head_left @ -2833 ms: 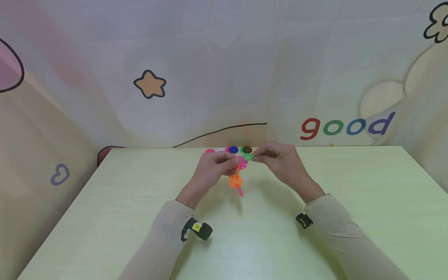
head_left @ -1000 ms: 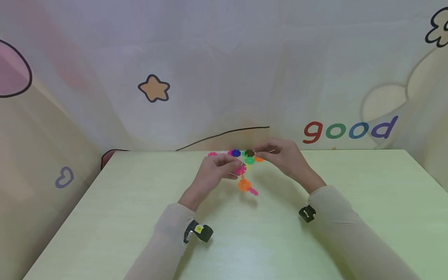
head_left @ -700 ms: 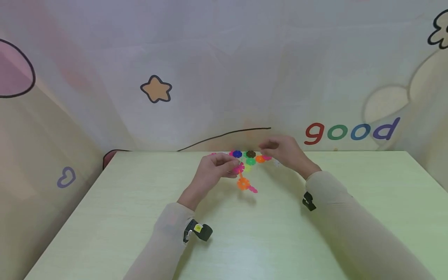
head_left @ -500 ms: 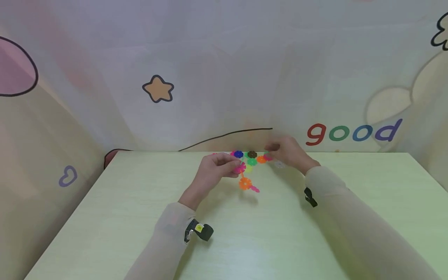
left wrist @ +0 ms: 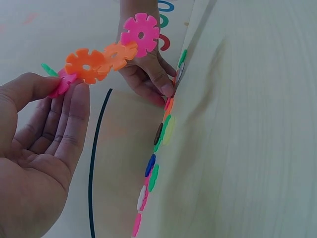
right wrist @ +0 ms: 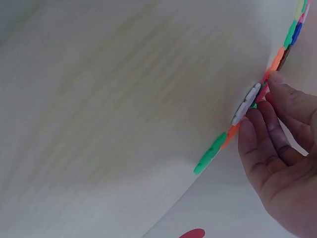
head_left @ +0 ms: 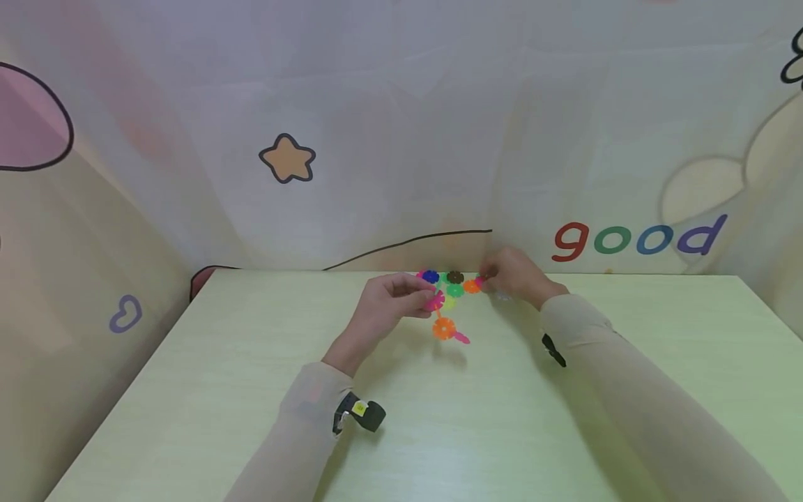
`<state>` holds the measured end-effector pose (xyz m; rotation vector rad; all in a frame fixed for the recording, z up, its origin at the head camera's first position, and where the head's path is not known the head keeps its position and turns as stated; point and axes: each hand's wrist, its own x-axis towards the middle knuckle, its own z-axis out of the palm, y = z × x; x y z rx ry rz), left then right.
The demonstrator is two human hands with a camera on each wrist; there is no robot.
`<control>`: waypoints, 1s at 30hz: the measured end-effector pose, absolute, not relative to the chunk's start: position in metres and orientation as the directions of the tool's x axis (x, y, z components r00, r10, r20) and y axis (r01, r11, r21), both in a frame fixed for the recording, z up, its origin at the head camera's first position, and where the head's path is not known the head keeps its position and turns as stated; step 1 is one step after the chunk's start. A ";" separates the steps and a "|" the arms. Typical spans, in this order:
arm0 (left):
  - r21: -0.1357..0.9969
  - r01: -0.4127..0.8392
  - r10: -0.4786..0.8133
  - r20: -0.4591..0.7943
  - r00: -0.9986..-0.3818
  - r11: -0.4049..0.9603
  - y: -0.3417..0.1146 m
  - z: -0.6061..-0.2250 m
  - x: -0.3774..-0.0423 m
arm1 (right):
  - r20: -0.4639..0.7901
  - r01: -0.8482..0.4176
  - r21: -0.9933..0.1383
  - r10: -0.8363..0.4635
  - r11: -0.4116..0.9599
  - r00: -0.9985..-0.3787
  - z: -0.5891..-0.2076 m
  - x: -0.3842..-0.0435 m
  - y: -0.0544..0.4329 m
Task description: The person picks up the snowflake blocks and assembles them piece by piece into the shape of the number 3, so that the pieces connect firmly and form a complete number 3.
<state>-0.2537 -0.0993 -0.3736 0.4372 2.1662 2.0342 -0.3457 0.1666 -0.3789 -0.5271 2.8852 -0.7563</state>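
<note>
My left hand [head_left: 392, 300] pinches one end of a chain of joined plastic snowflake discs, at a pink disc [left wrist: 63, 83] with a green disc [left wrist: 49, 70] beside it. Two orange discs and an outer pink disc [left wrist: 141, 34] continue the chain, held above the table. My right hand [head_left: 517, 275] is at the table's back edge, fingers bent around a loose pink disc [right wrist: 263, 90]. Whether they pinch it is unclear. By those fingertips lie a white disc [right wrist: 246, 104] and an orange disc [head_left: 471, 286]; a small green one is partly hidden between the fingers.
Along the back edge of the pale table [head_left: 401, 432] lie more discs, among them a blue disc [head_left: 430, 277], a brown disc [head_left: 455, 277] and a green disc [head_left: 454, 290]. A printed cloth backdrop [head_left: 401, 139] rises right behind them.
My right hand has left the green disc at the chain and moved right to the loose discs, where it lowers slightly onto the pink one. My left hand keeps its hold; the chain has swung right.
</note>
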 end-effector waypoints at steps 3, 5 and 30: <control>0.993 0.106 0.304 0.087 -0.949 0.047 -0.099 -0.373 -0.253 | -0.021 -0.293 -0.490 -0.347 0.821 -0.938 -0.381 -0.347 0.167; 0.993 0.102 0.302 0.082 -0.950 0.052 -0.099 -0.373 -0.253 | -0.022 -0.287 -0.488 -0.340 0.824 -0.940 -0.382 -0.348 0.167; 0.979 0.175 0.292 0.139 -0.946 0.103 -0.096 -0.373 -0.252 | 0.234 -0.332 -0.809 -0.253 0.485 -0.939 -0.363 -0.277 0.168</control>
